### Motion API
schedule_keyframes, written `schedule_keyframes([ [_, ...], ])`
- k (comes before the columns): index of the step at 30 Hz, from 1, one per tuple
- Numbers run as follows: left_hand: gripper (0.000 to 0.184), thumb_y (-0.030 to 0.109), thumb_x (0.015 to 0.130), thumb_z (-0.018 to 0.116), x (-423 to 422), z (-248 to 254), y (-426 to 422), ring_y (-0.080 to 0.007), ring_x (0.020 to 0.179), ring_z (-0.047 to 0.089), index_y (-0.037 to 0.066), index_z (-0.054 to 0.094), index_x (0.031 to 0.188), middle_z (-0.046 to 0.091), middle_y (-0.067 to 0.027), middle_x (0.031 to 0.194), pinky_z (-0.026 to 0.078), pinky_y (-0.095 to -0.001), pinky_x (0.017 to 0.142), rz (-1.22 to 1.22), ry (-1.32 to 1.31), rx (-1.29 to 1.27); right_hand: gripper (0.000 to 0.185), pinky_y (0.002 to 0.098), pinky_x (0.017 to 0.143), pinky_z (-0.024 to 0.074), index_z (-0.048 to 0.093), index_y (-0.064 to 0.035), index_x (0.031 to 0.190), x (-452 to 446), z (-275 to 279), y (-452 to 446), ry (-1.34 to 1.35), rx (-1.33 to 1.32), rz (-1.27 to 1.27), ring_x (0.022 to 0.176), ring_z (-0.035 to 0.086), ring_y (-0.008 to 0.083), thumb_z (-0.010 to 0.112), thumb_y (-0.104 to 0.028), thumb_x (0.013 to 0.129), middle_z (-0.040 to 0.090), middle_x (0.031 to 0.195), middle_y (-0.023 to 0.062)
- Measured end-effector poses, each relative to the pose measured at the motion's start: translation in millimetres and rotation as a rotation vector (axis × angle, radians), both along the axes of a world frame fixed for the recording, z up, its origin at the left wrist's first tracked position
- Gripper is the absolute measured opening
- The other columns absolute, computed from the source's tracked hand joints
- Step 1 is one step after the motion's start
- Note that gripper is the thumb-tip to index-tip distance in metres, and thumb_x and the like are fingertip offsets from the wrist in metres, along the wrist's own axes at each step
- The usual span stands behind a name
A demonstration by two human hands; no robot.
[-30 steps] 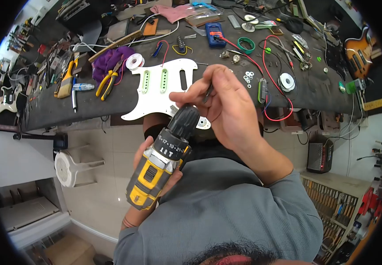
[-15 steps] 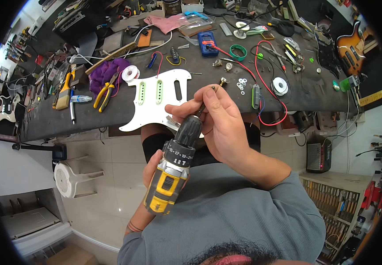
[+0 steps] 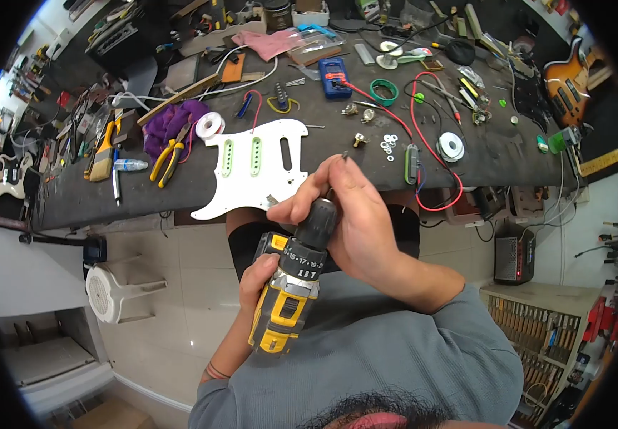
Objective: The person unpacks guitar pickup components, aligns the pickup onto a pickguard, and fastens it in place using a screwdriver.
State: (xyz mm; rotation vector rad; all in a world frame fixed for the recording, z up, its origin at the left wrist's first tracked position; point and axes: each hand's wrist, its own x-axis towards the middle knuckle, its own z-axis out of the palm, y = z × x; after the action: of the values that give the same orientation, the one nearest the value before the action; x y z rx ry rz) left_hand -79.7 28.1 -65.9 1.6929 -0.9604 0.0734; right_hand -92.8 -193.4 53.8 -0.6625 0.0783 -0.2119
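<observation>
One drill [image 3: 284, 314], one slim bit [image 3: 345, 155], held in mid-air

The drill is up in front of the person's body, just off the near edge of the counter [image 3: 509, 157], its chuck [image 3: 316, 223] pointing away from the chest. The left hand [image 3: 254, 280] appears to carry the weight: its thumb lies along the side of the tool, and its fingers seem wrapped about the grip, though most are hidden underneath. The right hand [image 3: 362, 229] has thumb and forefinger closed on the dark bit, whose tip pokes out past them; its other fingers curl around the far side of the chuck. How deep the shank sits cannot be told from this view.

Done well, this step is mostly a matter of a straight axis. The bit should run in line with the chuck, centred among the jaws rather than wedged to one side. A light pinch near the shank would allow less wobble than one out by the tip, and supporting the bit while the chuck is tightened should help it grip squarely. The left fingers ought to be clear of the trigger, which is hidden here.

Beyond the hands lies a white pickguard [image 3: 241, 191], partly covered by the right fingers; small white washers [image 3: 389, 146] sit farther right.
</observation>
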Motion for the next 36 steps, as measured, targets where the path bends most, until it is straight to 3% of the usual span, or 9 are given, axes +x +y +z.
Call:
schedule_keyframes([
  [6, 0.095, 0.004, 0.078, 0.098, 9, 7, -3, -0.0221, 0.099, 0.071, 0.006, 0.042, 0.156, 0.067, -0.015, 0.124, 0.059, -0.0342, 0.084, 0.018, -0.131, -0.034, 0.045, 0.0469, 0.106, 0.0604, 0.058, 0.0011, 0.117, -6, 1, 4, 0.029, -0.018, 0.019, 0.114, 0.076, 0.0326, 0.037, -0.037, 0.124, 0.074, 0.121, 0.0229],
  [7, 0.095, 0.003, 0.078, 0.099, 8, 9, -3, -0.022, 0.098, 0.071, 0.006, 0.043, 0.155, 0.067, -0.015, 0.123, 0.059, -0.0341, 0.082, 0.023, -0.142, -0.037, 0.044, 0.0418, 0.102, 0.0612, 0.061, 0.0003, 0.117, -7, 0, 2, 0.027, -0.026, 0.036, 0.11, 0.076, 0.0255, 0.038, -0.037, 0.123, 0.075, 0.125, 0.0211],
  [13, 0.09, -0.001, 0.076, 0.099, 1, 12, -11, -0.021, 0.09, 0.071, 0.007, 0.049, 0.15, 0.07, -0.0142, 0.115, 0.06, -0.0331, 0.076, 0.067, -0.119, -0.177, 0.048, 0.0395, 0.095, 0.0632, 0.065, -0.0004, 0.114, -3, -4, -10, -0.029, 0.036, 0.123, 0.1, 0.078, 0.0251, 0.039, -0.041, 0.123, 0.077, 0.114, 0.0197],
  [16, 0.084, 0.004, 0.08, 0.097, -1, 10, -19, -0.0233, 0.103, 0.066, 0.001, 0.046, 0.148, 0.063, -0.0141, 0.123, 0.057, -0.0365, 0.088, 0.121, -0.076, -0.22, 0.05, 0.0401, 0.096, 0.0628, 0.066, 0.0009, 0.115, -8, 1, -11, -0.003, -0.001, 0.117, 0.101, 0.078, 0.0246, 0.035, -0.038, 0.124, 0.077, 0.117, 0.0197],
  [17, 0.095, 0.01, 0.086, 0.095, 1, -13, 8, -0.0269, 0.118, 0.063, 0.001, 0.033, 0.158, 0.054, -0.0164, 0.139, 0.053, -0.0409, 0.101, 0.122, -0.025, -0.066, 0.05, 0.0382, 0.094, 0.0633, 0.067, 0.0006, 0.117, -9, -1, -11, -0.024, -0.028, 0.127, 0.1, 0.078, 0.0224, 0.038, -0.04, 0.123, 0.077, 0.117, 0.0185],
  [19, 0.106, 0.014, 0.09, 0.094, 1, -45, 38, -0.0304, 0.133, 0.059, 0.001, 0.024, 0.168, 0.048, -0.0184, 0.153, 0.051, -0.0448, 0.113, 0.122, 0.107, 0.038, 0.05, 0.0371, 0.093, 0.0635, 0.068, 0.0001, 0.118, -9, -1, -17, -0.008, -0.081, 0.129, 0.1, 0.078, 0.022, 0.041, -0.041, 0.122, 0.077, 0.117, 0.0177],
  [22, 0.104, 0.013, 0.086, 0.096, 3, -73, 48, -0.0303, 0.13, 0.061, 0.001, 0.031, 0.166, 0.054, -0.0178, 0.148, 0.052, -0.044, 0.111, 0.106, 0.304, -0.095, 0.049, 0.0359, 0.091, 0.0639, 0.069, -0.0008, 0.119, -11, -4, -21, -0.015, -0.059, 0.124, 0.098, 0.078, 0.0216, 0.045, -0.043, 0.121, 0.077, 0.116, 0.0165],
  [27, 0.101, 0.02, 0.085, 0.096, 13, -63, 25, -0.0311, 0.123, 0.065, 0.0, 0.035, 0.164, 0.058, -0.0184, 0.141, 0.055, -0.0432, 0.105, 0.069, 0.131, -0.104, 0.053, 0.0361, 0.088, 0.0646, 0.069, -0.0018, 0.114, -12, -6, -20, -0.019, 0.054, 0.079, 0.094, 0.079, 0.0216, 0.045, -0.049, 0.12, 0.078, 0.109, 0.0151],
  [36, 0.099, 0.033, 0.084, 0.097, 17, -30, -4, -0.0324, 0.11, 0.071, 0.0, 0.042, 0.16, 0.065, -0.0194, 0.129, 0.06, -0.0418, 0.095, -0.029, -0.178, -0.134, 0.056, 0.0319, 0.078, 0.0652, 0.063, -0.0039, 0.101, -19, 5, -15, -0.049, -0.018, -0.054, 0.08, 0.077, 0.0173, 0.048, -0.054, 0.119, 0.075, 0.094, 0.0108],
])
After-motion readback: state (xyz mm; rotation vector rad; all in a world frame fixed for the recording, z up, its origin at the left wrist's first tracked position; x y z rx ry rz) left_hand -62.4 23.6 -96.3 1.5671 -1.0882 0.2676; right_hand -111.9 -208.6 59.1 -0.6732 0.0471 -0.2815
